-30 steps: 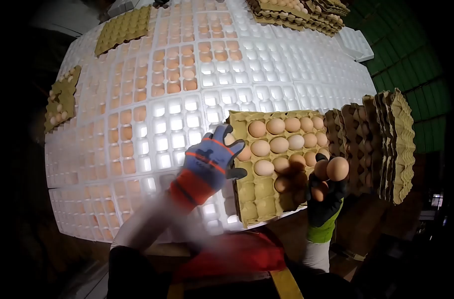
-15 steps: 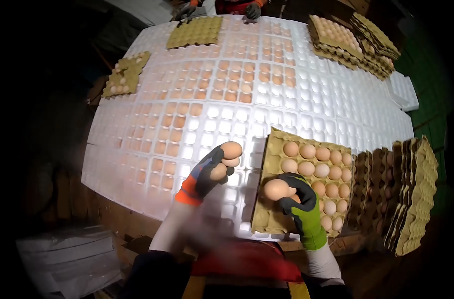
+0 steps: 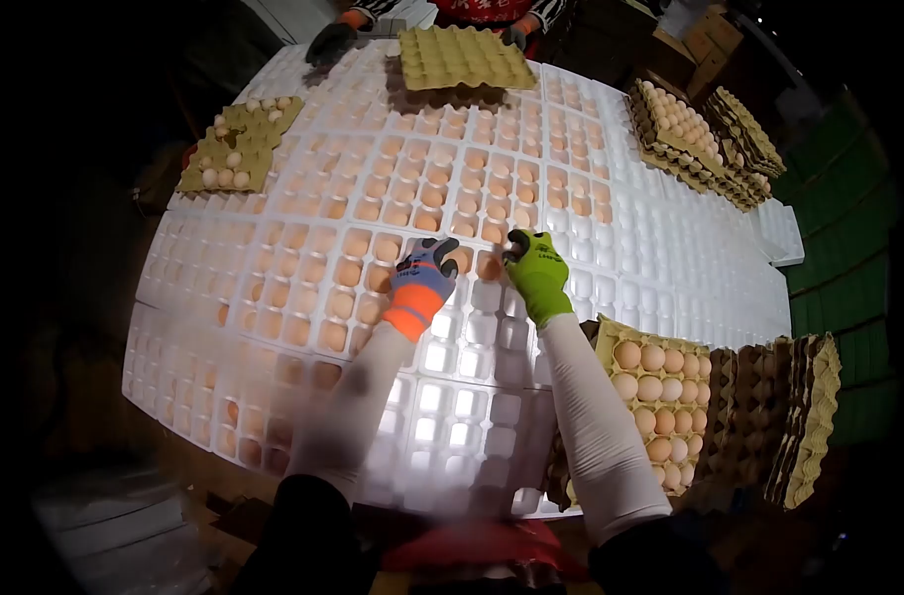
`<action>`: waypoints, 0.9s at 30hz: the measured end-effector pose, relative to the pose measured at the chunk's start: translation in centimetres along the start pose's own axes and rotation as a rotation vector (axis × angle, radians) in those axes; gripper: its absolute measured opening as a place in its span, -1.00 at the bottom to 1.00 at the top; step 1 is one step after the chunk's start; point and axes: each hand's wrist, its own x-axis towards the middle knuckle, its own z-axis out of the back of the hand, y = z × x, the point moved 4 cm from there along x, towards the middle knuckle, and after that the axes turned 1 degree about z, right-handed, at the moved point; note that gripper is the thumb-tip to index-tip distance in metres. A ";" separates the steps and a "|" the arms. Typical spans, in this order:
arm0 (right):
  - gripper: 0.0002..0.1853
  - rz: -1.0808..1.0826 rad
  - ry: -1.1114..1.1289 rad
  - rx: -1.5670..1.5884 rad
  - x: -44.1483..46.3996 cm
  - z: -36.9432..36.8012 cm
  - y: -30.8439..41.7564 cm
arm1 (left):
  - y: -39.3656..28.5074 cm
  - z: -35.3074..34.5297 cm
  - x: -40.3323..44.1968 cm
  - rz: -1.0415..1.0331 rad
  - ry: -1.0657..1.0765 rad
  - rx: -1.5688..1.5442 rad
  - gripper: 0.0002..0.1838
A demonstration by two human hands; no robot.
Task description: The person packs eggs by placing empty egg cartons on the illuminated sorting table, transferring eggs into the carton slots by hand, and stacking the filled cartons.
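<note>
My left hand (image 3: 427, 266), in a blue glove with an orange cuff, is over the white foam egg trays (image 3: 442, 352). Its fingers curl against a brown egg (image 3: 460, 260). Another egg (image 3: 489, 265) sits in a cup between my two hands. My right hand (image 3: 538, 263), in a green glove, is closed at the same row; its dark fingertips hide whatever they hold. Rows of eggs (image 3: 343, 302) fill the cups to the left and beyond. Beside my right forearm lies a pulp tray (image 3: 603, 342) of eggs, partly covered by the sleeve.
Pulp trays (image 3: 814, 416) stand on edge at the right. Stacked egg trays (image 3: 640, 129) are at the far right, and a part-filled one (image 3: 259, 149) at the far left. Across the table, a co-worker's gloved hands (image 3: 331, 44) are near a tilted pulp tray (image 3: 467, 59).
Both hands have moved forward from the near side, where they held eggs, to a farther cup row. More near cups hold eggs. The far pulp tray has shifted right and tilted up.
</note>
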 end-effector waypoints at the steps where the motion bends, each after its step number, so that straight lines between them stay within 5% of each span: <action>1: -0.64 -0.103 0.007 -0.030 -0.3 -0.2 -1.0 | 0.3 -0.6 -0.9 0.012 0.012 -0.013 -0.59; 4: -0.59 -0.143 0.148 -0.214 -2.0 -1.1 -1.3 | -1.3 -1.8 -2.7 -0.017 0.272 0.151 -0.53; 7: -0.57 -0.104 -0.270 0.129 -4.0 1.2 -0.5 | 0.9 -1.4 -2.9 -0.147 -0.094 -0.074 -0.47; 8: -0.58 -0.088 -0.311 0.273 -5.2 1.3 0.5 | 2.5 -0.8 -2.6 -0.030 -0.010 -0.593 -0.51; 9: -0.59 -0.068 -0.371 0.423 -5.7 1.1 1.7 | 3.4 0.8 -3.8 0.390 0.072 -1.146 -0.55; 11: -0.67 0.215 -0.366 0.233 -6.9 -2.3 3.5 | 7.7 1.8 -3.4 0.202 -0.269 -1.083 -0.54; 12: -0.68 0.227 -0.227 0.135 -7.5 -3.7 3.9 | 7.0 1.9 -3.9 0.205 -0.255 -1.077 -0.54; 13: -0.70 0.245 -0.092 0.040 -7.8 -5.1 4.4 | 5.8 2.5 -3.9 0.091 -0.239 -0.739 -0.54; 15: -0.68 0.142 -0.329 0.361 -7.9 -4.3 5.0 | 2.9 2.5 -2.9 -0.346 -0.323 -0.045 -0.48; 17: -0.61 0.057 -0.457 0.441 -9.6 -1.3 6.6 | 2.0 0.3 -2.8 -0.361 -0.137 0.384 -0.44; 19: -0.52 0.143 -0.214 0.867 -13.1 4.0 9.2 | 0.9 1.0 -3.3 -0.311 -0.128 0.330 -0.44; 21: -0.54 0.468 -0.124 0.749 -18.0 12.0 10.7 | 2.8 0.5 -2.6 -0.266 -0.319 0.213 -0.50; 23: -0.54 0.548 -0.073 0.507 -22.1 17.3 7.0 | -3.1 2.4 -5.0 -0.274 -0.386 -0.088 -0.56; 25: -0.59 0.201 -0.119 0.526 -24.7 21.6 -0.7 | -11.5 2.6 -8.8 -0.254 -0.080 -0.589 -0.64; 27: -0.65 -0.217 -0.169 0.354 -25.6 23.7 -8.1 | -19.1 0.3 -13.0 -0.332 0.334 -0.648 -0.66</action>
